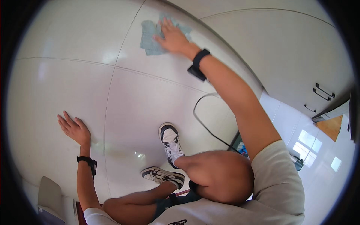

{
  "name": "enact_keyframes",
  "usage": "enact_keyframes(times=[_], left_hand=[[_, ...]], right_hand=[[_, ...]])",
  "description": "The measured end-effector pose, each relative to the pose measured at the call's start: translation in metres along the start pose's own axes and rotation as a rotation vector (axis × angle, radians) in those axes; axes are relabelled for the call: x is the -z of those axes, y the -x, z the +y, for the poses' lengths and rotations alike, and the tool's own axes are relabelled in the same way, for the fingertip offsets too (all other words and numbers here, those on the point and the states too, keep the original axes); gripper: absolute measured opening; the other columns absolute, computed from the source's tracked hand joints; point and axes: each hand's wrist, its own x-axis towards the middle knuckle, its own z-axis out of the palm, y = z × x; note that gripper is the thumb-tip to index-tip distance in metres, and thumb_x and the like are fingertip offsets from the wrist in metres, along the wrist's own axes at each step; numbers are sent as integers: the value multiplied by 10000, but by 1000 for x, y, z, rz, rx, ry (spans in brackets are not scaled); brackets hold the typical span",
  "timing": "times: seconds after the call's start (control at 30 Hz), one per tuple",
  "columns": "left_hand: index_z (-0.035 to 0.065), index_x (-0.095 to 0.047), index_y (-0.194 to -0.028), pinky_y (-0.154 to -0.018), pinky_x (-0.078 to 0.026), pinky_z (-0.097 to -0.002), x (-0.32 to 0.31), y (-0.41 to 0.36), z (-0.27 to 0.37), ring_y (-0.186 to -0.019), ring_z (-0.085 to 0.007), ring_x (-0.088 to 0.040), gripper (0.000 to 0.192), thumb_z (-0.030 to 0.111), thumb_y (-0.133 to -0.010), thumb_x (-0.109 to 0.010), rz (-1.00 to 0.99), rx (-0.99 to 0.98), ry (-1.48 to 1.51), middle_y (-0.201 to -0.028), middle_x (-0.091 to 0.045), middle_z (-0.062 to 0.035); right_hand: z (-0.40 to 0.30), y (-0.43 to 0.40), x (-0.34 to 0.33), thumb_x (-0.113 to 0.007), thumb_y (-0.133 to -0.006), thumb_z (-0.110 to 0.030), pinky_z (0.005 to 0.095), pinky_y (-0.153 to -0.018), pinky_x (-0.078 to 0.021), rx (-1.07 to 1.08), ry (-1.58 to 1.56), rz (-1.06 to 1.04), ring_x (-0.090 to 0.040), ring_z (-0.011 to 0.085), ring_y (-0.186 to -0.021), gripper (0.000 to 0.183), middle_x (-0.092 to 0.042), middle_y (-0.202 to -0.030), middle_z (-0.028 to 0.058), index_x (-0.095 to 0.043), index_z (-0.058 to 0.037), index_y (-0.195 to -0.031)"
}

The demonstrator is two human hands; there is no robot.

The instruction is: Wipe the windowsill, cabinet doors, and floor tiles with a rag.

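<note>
My right hand reaches far forward, its palm down and fingers spread over a pale blue-green cloth. It holds the cloth flat against the glossy cream tiled floor. The cloth is crumpled, with folds spreading from under the hand, and the hand is slightly blurred. Off to the left, my left hand rests on the floor with fingers apart and nothing in it. Each wrist wears a black strap with a small box. My two black-and-white sneakers stand on the tiles between my arms.
Cream cabinet doors with black handles rise along the right, close beyond the cloth. A black cable loops beside my right arm. A grey container stands at lower left. Window reflections shine on the floor at right.
</note>
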Motion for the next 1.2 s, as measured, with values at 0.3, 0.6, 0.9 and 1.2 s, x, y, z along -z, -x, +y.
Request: enact_keyframes(times=[0.3, 0.6, 0.9, 1.2], left_hand=[[90, -415, -1817, -1391, -255, -614, 1, 9, 6, -1756, -465, -263, 657, 346, -1214, -466, -12, -6, -23, -1916, -279, -241], [78, -380, -1825, -1400, -225, -603, -16, 20, 21, -1762, -467, -234, 658, 378, -1240, -420, -84, 24, -17, -1935, -207, -247], [64, -424, -1787, -1399, -294, -575, 29, 8, -22, -1734, -467, -298, 644, 345, -1220, -542, -393, 110, 48, -1903, -282, -258], [74, -512, -1713, -1332, -443, -541, 129, -78, 51, -1649, -446, -444, 547, 237, -1199, -606, -745, -208, -29, -1827, -450, -185]], right_hand=[[-32, -69, 14, -467, -1156, -726, 618, -1444, -180, -222, -9, 229, -145, 401, -1810, 1012, -149, -1957, 211, -231, -44, -1865], [192, 123, -11, -498, -1205, -517, 618, -1417, -287, -403, 63, 83, -249, 382, -1786, 797, -284, -1932, 150, -292, -93, -1847], [181, 171, -44, -542, -1190, -421, 634, -1423, -256, -470, -7, 93, -223, 340, -1800, 755, -216, -1961, 106, -298, -182, -1864], [183, 177, -45, -600, -1172, -331, 660, -1413, -259, -442, -49, 87, -237, 372, -1791, 754, -245, -1950, 117, -316, -174, -1853]])
